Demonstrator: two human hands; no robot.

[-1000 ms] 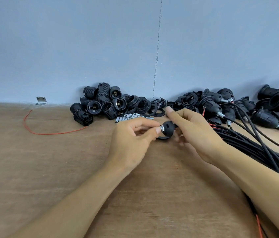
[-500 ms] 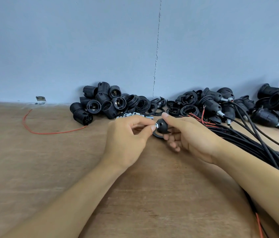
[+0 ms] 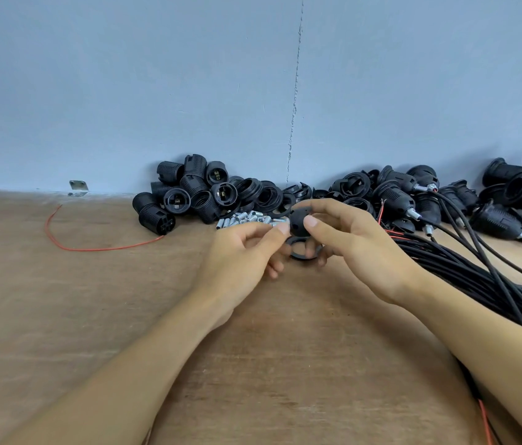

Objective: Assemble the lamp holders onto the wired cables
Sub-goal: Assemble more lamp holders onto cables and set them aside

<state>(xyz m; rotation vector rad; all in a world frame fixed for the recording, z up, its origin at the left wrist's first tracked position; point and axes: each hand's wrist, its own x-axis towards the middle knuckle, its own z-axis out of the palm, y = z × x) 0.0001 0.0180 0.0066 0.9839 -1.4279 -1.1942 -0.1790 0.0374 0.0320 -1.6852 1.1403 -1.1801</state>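
Observation:
My right hand [image 3: 354,248] pinches a small black domed holder cap [image 3: 298,223] between thumb and forefinger, just above the table. My left hand [image 3: 243,258] meets the cap from the left, thumb and forefinger pinched at its left side where a small metal nipple sat in the earlier frames; the nipple is hidden now. A black ring [image 3: 303,250] lies on the table right under the cap, between my fingers. A bundle of black cables [image 3: 478,277] runs along the right.
A pile of black lamp holder bodies [image 3: 189,194] and rings lies by the blue wall. Several small metal nipples [image 3: 243,218] lie in front of it. Assembled holders on cables [image 3: 407,194] crowd the right. A loose red wire [image 3: 93,248] lies at left on the wooden table [image 3: 60,316].
Both hands stayed together around the cap. My right hand turned it: the forefinger now arches over the top and the thumb sits in front. The metal nipple is no longer visible.

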